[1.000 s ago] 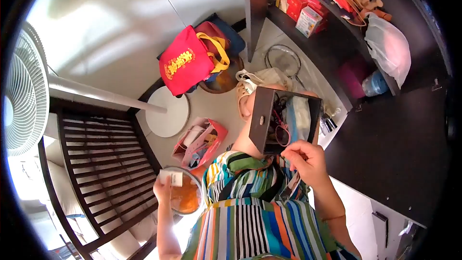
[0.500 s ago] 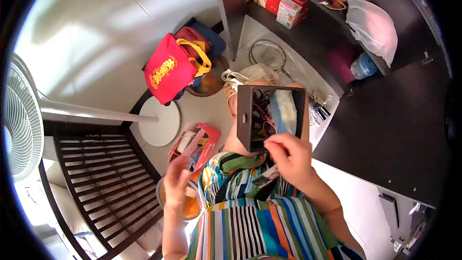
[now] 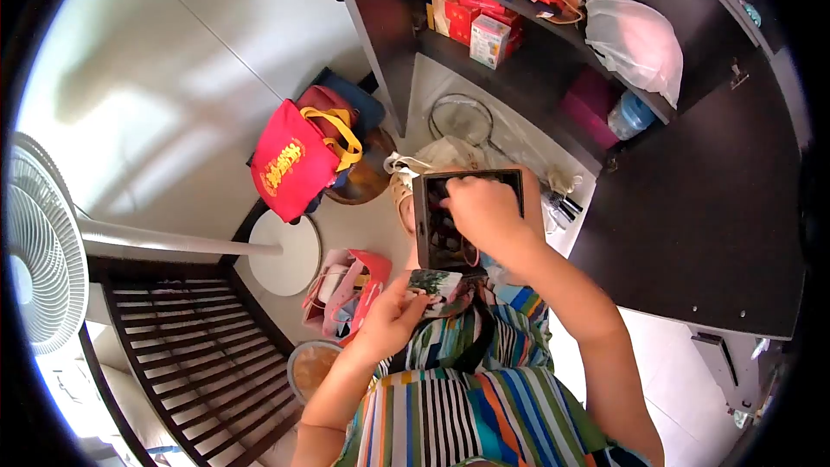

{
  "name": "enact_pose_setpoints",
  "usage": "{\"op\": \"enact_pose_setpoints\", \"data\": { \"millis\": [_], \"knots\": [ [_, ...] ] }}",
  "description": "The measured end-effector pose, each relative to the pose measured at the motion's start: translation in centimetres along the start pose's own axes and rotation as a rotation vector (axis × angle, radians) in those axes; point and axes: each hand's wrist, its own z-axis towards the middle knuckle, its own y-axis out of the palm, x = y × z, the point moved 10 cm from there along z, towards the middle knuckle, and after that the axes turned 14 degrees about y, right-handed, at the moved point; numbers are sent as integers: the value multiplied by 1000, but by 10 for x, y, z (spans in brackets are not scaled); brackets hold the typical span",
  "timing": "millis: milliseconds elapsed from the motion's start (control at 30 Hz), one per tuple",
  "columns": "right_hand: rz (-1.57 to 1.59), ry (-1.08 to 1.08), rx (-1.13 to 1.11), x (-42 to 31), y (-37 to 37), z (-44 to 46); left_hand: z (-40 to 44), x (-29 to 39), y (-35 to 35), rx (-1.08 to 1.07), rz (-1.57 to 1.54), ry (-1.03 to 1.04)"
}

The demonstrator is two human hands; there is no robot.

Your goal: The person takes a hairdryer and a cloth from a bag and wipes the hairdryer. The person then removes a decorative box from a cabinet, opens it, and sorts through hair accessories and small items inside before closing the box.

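A dark drawer-like box [image 3: 422, 229] rests on the person's lap, with small dark items and a pink loop [image 3: 471, 255] inside. My left hand [image 3: 393, 316] grips a picture card [image 3: 437, 284], which looks like a photo, at the box's near edge. My right hand [image 3: 486, 210] reaches into the box, its fingers curled downward. Whatever those fingertips touch is hidden. Below the right forearm, a pale blue packet [image 3: 499, 273] shows partly, at the box's near right corner.
A red bag [image 3: 290, 160] with yellow handles and a pink paper bag [image 3: 346, 290] stand at the left. Farther left are a fan [image 3: 47, 246] and a slatted dark rail [image 3: 199, 337]. An open dark cabinet [image 3: 692, 207] with filled shelves borders the right.
My left hand has moved right and now holds the picture card, which hung below my right hand. My right hand has gone into the box. The packet now shows nearer the lap.
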Motion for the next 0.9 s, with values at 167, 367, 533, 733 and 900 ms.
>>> {"op": "enact_pose_setpoints", "data": {
  "millis": [167, 367, 533, 733, 900],
  "knots": [
    [-131, 13, -140, -1, 33, 14, 4, 18, -19, 211, -234, 77],
    [590, 160, 124, 43, -25, -11, 5, 20, -36, 276, -417, 116],
    [1250, 458, -46, 94, -10, -26, 17, 25, -40, 354, -405, 155],
    [1573, 432, 59, 111, -28, -36, 24, 19, -46, 348, -112, 185],
    [1758, 425, -75, 96, -22, -34, 36, 27, -42, 378, -99, 205]
  ]
}}
